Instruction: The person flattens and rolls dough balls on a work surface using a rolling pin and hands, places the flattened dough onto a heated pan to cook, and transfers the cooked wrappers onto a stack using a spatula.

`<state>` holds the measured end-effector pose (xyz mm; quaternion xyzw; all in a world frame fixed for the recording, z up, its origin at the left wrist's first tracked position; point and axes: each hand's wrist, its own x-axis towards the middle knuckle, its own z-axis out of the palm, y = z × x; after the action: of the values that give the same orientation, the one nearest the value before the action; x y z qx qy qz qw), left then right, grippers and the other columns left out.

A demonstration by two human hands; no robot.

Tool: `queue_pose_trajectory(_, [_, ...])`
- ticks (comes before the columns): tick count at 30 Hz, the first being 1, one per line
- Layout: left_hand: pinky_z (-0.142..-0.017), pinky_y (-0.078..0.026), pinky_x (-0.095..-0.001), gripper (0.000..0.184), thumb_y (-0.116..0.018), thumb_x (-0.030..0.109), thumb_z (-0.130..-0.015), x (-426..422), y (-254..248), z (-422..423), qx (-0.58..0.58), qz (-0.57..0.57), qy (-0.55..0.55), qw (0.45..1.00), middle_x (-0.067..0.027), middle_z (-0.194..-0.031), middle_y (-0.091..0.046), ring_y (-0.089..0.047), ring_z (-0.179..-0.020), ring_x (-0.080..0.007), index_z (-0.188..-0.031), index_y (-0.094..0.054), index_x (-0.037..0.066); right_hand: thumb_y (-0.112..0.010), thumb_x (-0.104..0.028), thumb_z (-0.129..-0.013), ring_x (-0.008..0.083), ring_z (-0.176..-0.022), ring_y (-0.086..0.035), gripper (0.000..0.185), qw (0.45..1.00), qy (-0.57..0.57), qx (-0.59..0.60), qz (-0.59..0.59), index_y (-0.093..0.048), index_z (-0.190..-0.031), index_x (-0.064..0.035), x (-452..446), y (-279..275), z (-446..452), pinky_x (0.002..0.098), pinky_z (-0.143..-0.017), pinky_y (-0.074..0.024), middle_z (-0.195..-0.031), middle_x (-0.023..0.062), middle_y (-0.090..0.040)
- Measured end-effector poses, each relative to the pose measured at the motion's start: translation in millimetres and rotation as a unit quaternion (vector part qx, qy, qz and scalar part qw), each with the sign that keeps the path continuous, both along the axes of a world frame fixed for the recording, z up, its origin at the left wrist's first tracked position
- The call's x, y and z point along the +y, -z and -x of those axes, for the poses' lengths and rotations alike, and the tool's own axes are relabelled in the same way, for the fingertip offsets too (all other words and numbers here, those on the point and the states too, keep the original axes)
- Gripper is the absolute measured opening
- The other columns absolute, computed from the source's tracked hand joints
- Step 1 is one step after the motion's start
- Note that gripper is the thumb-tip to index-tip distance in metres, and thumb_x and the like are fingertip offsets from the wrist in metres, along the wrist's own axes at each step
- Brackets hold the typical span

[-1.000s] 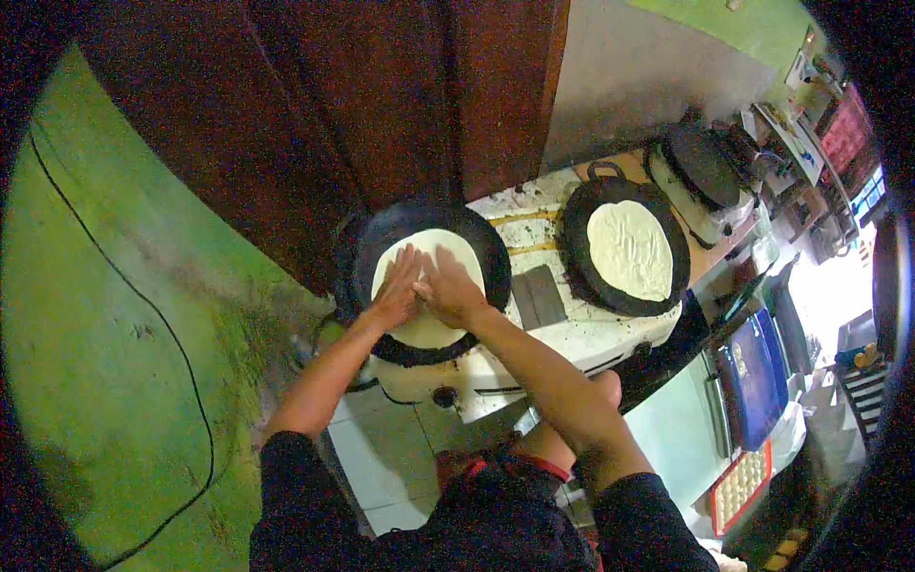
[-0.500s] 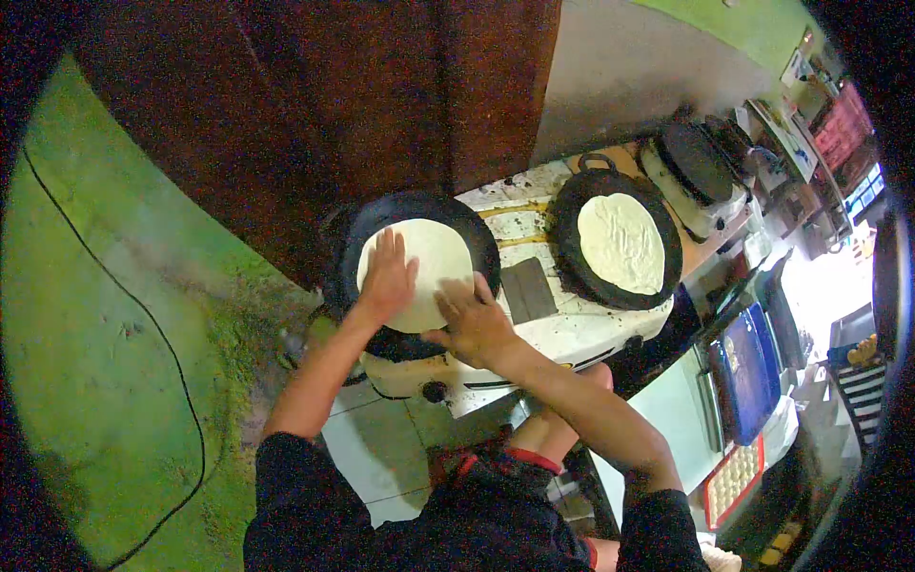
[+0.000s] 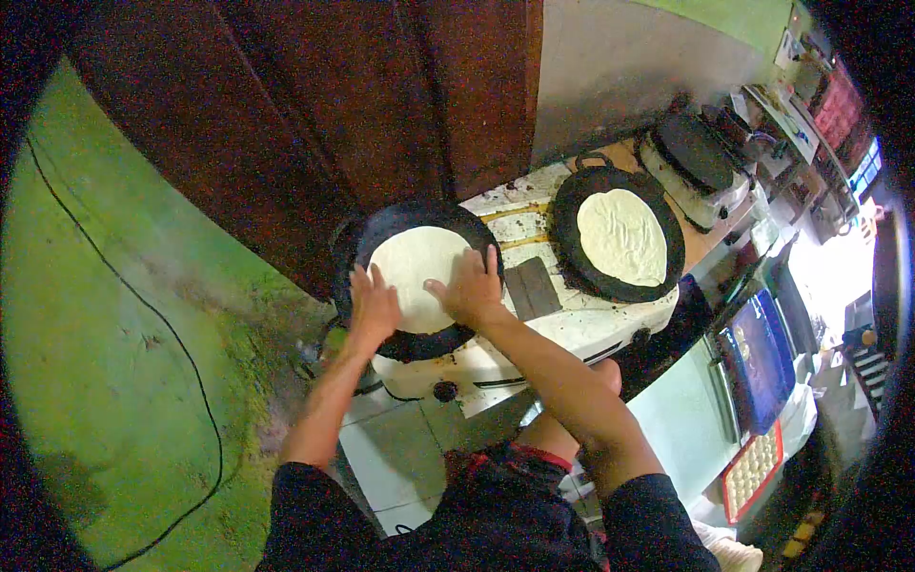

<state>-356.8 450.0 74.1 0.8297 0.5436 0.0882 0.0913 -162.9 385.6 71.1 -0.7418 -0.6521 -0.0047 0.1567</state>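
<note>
A round, pale flatbread [image 3: 417, 272] lies flat in the black pan [image 3: 405, 217] on the left burner. My left hand [image 3: 374, 307] rests on its left edge with the fingers spread. At the right edge of the same flatbread is my right hand [image 3: 472, 286], fingers apart and thumb pointing inward over the dough. Neither hand grips anything. A second flatbread [image 3: 621, 236], wrinkled on top, covers most of another black pan [image 3: 572, 195] on the right burner.
Both pans sit on a white gas stove [image 3: 581, 319] with a dark flat block [image 3: 532, 289] between them. Further right are a black griddle [image 3: 696, 153], a blue tray [image 3: 762, 367] and a red-rimmed tray of dough balls [image 3: 753, 472]. A black cable [image 3: 152, 310] runs along the green surface at left.
My left hand has drawn back from the middle of the flatbread to its left edge. My right hand has shifted up along the right edge. The camera view has moved slightly.
</note>
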Motion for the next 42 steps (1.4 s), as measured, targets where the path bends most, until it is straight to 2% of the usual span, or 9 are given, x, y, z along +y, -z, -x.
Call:
queue_pose_trajectory(7, [-0.12, -0.022, -0.0554, 0.061, -0.041, 0.031, -0.103, 41.1, 0.5, -37.8, 0.022, 0.035, 0.057, 0.998, -0.032, -0.157, -0.026, -0.026, -0.147, -0.0455, -0.147, -0.034, -0.011, -0.051, -0.045, -0.099, 0.0251, -0.135, -0.048, 0.055, 0.998, -0.047, 0.008, -0.028, -0.053, -0.135, -0.0029, -113.6, -51.5, -53.9, 0.0618, -0.118, -0.012, -0.139, 0.0146, -0.055])
queue_pose_trajectory(9, [-0.119, -0.024, -0.0532, 0.059, -0.04, 0.03, -0.104, 45.3, -6.6, -51.9, 0.041, -0.052, 0.064, 0.996, -0.0313, -0.155, -0.03, -0.031, -0.144, -0.0434, -0.146, -0.035, -0.011, -0.054, -0.036, -0.096, 0.0315, -0.131, -0.051, 0.035, 0.95, 0.064, 0.306, -0.005, -0.066, -0.121, -0.0137, -173.5, -52.4, -104.2, 0.0612, -0.117, -0.021, -0.136, 0.0173, -0.054])
queue_pose_trajectory(14, [-0.113, -0.034, -0.0493, 0.048, -0.053, 0.016, -0.097, -96.7, -46.1, -176.1, -0.224, -0.061, 0.27, 0.935, -0.0304, -0.143, -0.045, -0.044, -0.133, -0.0419, -0.137, -0.045, -0.008, -0.042, -0.02, -0.106, 0.0322, -0.122, -0.058, 0.035, 0.913, 0.353, 0.165, -0.124, -0.061, -0.132, -0.0073, -439.1, 3.6, -298.1, 0.0403, -0.104, -0.0446, -0.134, 0.0166, -0.061])
queue_pose_trajectory(16, [-0.115, -0.032, -0.0473, 0.053, -0.064, 0.01, -0.091, -187.2, -39.9, -251.9, -0.456, 0.109, 0.321, 0.823, -0.0283, -0.143, -0.047, -0.041, -0.138, -0.042, -0.138, -0.046, -0.005, -0.039, -0.027, -0.106, 0.0294, -0.115, -0.061, 0.042, 0.853, 0.485, 0.07, -0.181, -0.057, -0.137, -0.0037, -559.3, 32.8, -367.1, 0.0396, -0.101, -0.0474, -0.128, 0.0173, -0.063])
queue_pose_trajectory(24, [-0.119, -0.027, -0.0436, 0.093, -0.059, 0.045, -0.095, -373.2, 51.2, -575.9, -0.326, 0.384, 0.297, 0.812, -0.0348, -0.158, -0.02, -0.029, -0.145, -0.0427, -0.153, -0.011, -0.011, -0.044, -0.063, -0.094, 0.0242, -0.097, -0.066, 0.078, 0.584, 0.656, 0.349, -0.327, -0.039, -0.148, -0.0065, -741.3, 14.8, -397.4, 0.0436, -0.095, -0.0478, -0.098, 0.0125, -0.068])
queue_pose_trajectory(27, [-0.11, -0.039, -0.0452, 0.094, -0.052, 0.054, -0.096, -370.5, 48.2, -603.9, -0.184, 0.418, 0.277, 0.846, -0.0351, -0.136, -0.052, -0.052, -0.129, -0.0424, -0.152, -0.015, -0.01, -0.046, -0.077, -0.09, 0.0222, -0.09, -0.067, 0.094, 0.539, 0.588, 0.504, -0.332, -0.033, -0.152, -0.0075, -742.0, 20.1, -403.1, 0.045, -0.092, -0.0479, -0.087, 0.0107, -0.07])
queue_pose_trajectory(32, [-0.09, -0.052, -0.0449, 0.084, -0.05, 0.057, -0.096, -365.2, 18.8, -574.1, -0.064, 0.383, 0.322, 0.864, -0.0243, -0.083, -0.072, -0.07, -0.093, -0.0401, -0.143, -0.033, -0.01, -0.028, -0.083, -0.09, 0.0294, -0.068, -0.071, 0.103, 0.572, 0.615, 0.531, -0.111, -0.042, -0.145, 0.0022, -750.9, 7.0, -378.5, 0.0403, -0.069, -0.0556, -0.089, 0.0262, -0.071])
queue_pose_trajectory(40, [-0.093, -0.051, -0.0504, 0.082, -0.062, 0.048, -0.09, -366.1, 49.7, -511.7, -0.026, 0.222, 0.367, 0.903, -0.0309, -0.105, -0.068, -0.065, -0.103, -0.0468, -0.145, -0.033, -0.005, -0.063, -0.033, -0.096, 0.0377, -0.108, -0.066, 0.044, 0.788, 0.564, 0.003, -0.247, -0.064, -0.124, 0.0017, -649.3, -32.4, -430.1, 0.047, -0.093, -0.0508, -0.122, 0.0253, -0.065])
queue_pose_trajectory(42, [-0.098, -0.047, -0.0527, 0.083, -0.066, 0.045, -0.088, -371.5, 43.4, -513.1, -0.016, 0.134, 0.419, 0.898, -0.0293, -0.119, -0.063, -0.059, -0.115, -0.045, -0.148, -0.032, -0.001, -0.066, -0.036, -0.093, 0.0353, -0.099, -0.069, 0.046, 0.802, 0.54, 0.173, -0.188, -0.067, -0.118, 0.002, -595.8, -29.7, -462.2, 0.0465, -0.089, -0.053, -0.111, 0.0253, -0.07])
